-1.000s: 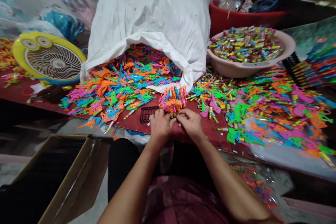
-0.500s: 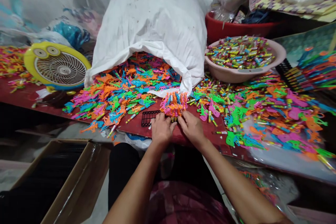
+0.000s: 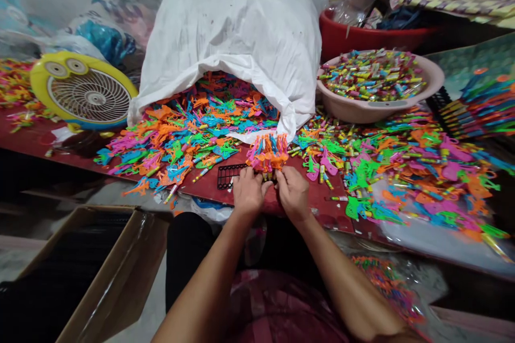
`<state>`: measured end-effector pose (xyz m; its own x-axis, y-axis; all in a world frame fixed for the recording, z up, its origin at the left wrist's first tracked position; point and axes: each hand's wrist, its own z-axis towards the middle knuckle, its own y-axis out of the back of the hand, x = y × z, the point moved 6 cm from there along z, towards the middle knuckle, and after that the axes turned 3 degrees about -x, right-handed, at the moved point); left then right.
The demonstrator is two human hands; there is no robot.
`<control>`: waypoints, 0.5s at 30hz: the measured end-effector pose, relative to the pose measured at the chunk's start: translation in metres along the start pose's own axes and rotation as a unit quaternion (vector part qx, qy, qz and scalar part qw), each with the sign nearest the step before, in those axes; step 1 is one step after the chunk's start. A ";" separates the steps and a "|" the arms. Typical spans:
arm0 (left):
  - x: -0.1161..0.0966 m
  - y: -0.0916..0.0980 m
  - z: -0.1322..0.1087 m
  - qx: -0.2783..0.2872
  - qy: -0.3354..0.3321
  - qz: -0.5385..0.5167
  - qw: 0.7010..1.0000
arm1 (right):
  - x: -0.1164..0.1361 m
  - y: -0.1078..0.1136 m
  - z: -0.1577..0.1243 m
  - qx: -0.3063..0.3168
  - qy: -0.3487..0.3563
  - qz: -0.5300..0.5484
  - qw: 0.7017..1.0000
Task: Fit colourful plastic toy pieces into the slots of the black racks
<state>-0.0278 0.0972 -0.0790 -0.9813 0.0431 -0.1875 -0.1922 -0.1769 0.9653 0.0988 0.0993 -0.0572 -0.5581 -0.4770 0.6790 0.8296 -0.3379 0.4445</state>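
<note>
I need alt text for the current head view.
A person's bare left hand and right hand are at the base of a cluster of multicoloured plastic pieces, beside a black plastic grid on a red table. Behind, an open white sack spills similar pieces.

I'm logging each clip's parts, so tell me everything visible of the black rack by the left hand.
The black rack looks like plastic: thin bars forming a grid of openings. It lies on the red table, longer side running left to right. Its right end disappears behind the left hand; whether they touch is unclear.
</note>
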 end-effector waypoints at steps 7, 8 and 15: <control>-0.002 0.001 -0.001 -0.013 -0.004 -0.004 1.000 | -0.008 -0.004 0.001 -0.017 -0.087 0.047 0.995; -0.002 0.002 -0.001 -0.015 -0.006 -0.005 1.000 | -0.004 -0.004 0.002 -0.006 -0.062 0.028 0.998; -0.002 0.004 -0.005 -0.032 -0.023 -0.022 0.999 | -0.010 -0.001 0.007 0.125 -0.035 -0.008 0.991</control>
<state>-0.0264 0.0912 -0.0753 -0.9708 0.0972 -0.2192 -0.2364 -0.2358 0.9426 0.1036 0.1100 -0.0601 -0.5767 -0.4122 0.7054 0.8033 -0.1288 0.5814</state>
